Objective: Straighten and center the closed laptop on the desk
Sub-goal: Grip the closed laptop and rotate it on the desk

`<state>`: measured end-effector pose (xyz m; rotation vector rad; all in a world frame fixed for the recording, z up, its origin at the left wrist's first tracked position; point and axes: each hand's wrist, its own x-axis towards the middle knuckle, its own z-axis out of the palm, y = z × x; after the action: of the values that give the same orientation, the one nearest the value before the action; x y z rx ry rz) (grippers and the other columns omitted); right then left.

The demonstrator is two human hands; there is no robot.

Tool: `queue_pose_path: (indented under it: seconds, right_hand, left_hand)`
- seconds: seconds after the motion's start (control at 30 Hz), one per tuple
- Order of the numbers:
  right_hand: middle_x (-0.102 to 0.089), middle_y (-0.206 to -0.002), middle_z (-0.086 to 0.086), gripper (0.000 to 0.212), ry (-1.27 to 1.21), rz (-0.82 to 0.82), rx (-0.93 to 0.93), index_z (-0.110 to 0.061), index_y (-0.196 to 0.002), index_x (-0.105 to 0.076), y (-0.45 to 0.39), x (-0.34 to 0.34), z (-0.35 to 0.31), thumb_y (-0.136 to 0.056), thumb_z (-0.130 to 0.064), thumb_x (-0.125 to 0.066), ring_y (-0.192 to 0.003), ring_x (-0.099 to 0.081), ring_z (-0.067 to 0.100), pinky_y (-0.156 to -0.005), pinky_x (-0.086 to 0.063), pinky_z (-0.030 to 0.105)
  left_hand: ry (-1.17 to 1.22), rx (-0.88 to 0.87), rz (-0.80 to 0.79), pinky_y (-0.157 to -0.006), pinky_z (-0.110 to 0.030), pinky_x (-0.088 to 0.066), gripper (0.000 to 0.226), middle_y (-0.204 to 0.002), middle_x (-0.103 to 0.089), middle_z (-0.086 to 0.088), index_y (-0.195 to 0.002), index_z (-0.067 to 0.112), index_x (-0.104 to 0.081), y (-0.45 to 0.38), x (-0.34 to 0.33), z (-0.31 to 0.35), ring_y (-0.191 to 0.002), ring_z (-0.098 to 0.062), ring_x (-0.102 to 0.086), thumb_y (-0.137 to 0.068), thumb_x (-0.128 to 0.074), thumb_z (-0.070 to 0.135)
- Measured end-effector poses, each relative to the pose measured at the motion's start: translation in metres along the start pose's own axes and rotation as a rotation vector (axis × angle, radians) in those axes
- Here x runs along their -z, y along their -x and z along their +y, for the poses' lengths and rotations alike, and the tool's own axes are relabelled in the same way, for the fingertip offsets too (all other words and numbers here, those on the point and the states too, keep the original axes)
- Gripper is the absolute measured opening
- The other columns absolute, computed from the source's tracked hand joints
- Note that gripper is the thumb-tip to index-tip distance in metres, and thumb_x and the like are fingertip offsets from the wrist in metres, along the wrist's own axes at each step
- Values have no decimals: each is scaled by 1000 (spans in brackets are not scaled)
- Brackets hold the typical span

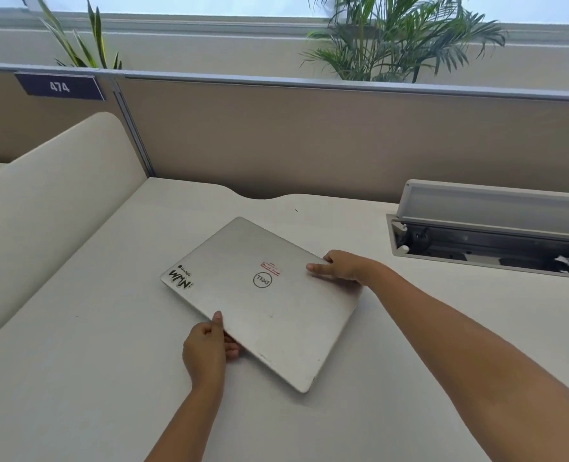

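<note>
A closed silver laptop point(260, 301) with a round logo and stickers lies skewed on the white desk point(86, 378), one corner pointing away from me. My left hand point(206, 350) grips its near-left edge, thumb on the lid and fingers underneath. My right hand point(341, 265) holds the far-right edge, thumb on top. The near-left side looks slightly raised off the desk.
An open cable tray point(489, 243) with its lid tipped up is set into the desk at the right. A beige partition point(343, 141) runs along the back, and a cream curved divider point(50, 208) borders the left. Plants stand behind the partition.
</note>
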<state>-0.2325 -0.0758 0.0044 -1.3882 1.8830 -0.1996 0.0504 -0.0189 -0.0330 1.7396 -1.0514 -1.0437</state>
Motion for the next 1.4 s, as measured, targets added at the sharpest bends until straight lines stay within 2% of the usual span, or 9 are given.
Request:
queue_pose_path:
  seconds: [0.1, 0.17, 0.23, 0.3, 0.57, 0.73, 0.97, 1.27, 1.4]
  right_hand:
    - [-49, -69, 1, 59, -28, 30, -33, -15, -69, -46, 23, -8, 10, -77, -74, -43, -66, -45, 20, -61, -30, 30]
    - [-63, -109, 12, 81, -109, 30, -94, -5, -105, -59, 38, -11, 20, -78, -77, -33, -101, -55, 31, -85, -38, 35]
    - [-34, -150, 10, 94, -237, 34, -178, -8, -140, -35, 57, -16, 29, -78, -79, -28, -135, -32, 29, -108, -24, 42]
    - [-20, -157, 3, 98, -356, 27, -215, -15, -145, -26, 77, -20, 38, -74, -82, -27, -143, -19, 25, -115, -13, 43]
    - [-25, -155, 2, 104, -493, 31, -290, -22, -143, -31, 150, -32, 75, -62, -87, -24, -143, -21, 25, -116, -10, 45]
    - [-33, -152, 2, 101, -503, 54, -312, -20, -142, -34, 181, -41, 91, -67, -86, -21, -140, -27, 24, -116, -13, 43]
    - [-40, -146, 2, 116, -487, 90, -334, -19, -136, -44, 216, -51, 103, -49, -93, -22, -135, -34, 24, -118, -15, 44]
    - [-39, -147, 2, 108, -506, 91, -340, -20, -138, -41, 238, -60, 112, -59, -92, -22, -135, -34, 25, -117, -16, 43]
    - [-56, -127, 4, 110, -495, 116, -320, -16, -114, -62, 238, -61, 116, -50, -95, -21, -121, -49, 25, -114, -25, 44]
  left_hand:
    - [-10, -25, -26, -47, -21, -42, 38, -49, -65, -8, -71, 5, -55, 23, 3, -6, -32, -8, -57, -91, -50, 37]
    - [-3, -33, -46, -49, -25, -39, 37, -45, -63, -5, -70, 6, -55, 38, 5, -11, -32, -9, -57, -91, -50, 36]
    - [4, -42, -63, -50, -27, -40, 37, -42, -62, -3, -69, 5, -55, 55, 8, -15, -32, -10, -57, -91, -51, 34]
    - [0, -49, -77, -50, -29, -41, 39, -40, -61, -2, -68, 3, -54, 70, 9, -21, -32, -12, -58, -91, -51, 34]
    - [-30, -62, -176, -37, -11, -39, 39, -43, -63, -7, -68, 2, -54, 125, 14, -37, -32, -13, -58, -92, -50, 33]
    - [-33, -49, -240, -43, -24, -46, 38, -47, -64, -9, -67, 3, -53, 154, 20, -41, -34, -15, -60, -92, -51, 32]
    - [-29, -19, -315, -36, -15, -45, 37, -47, -66, -7, -71, 0, -55, 192, 29, -52, -35, -16, -61, -92, -51, 31]
    - [-14, 35, -400, -36, -19, -47, 35, -39, -64, -2, -69, 2, -54, 208, 37, -58, -36, -18, -62, -92, -52, 28]
    - [-12, 50, -413, -36, -21, -49, 34, -39, -64, -2, -71, 1, -55, 210, 37, -55, -37, -18, -63, -92, -52, 28]
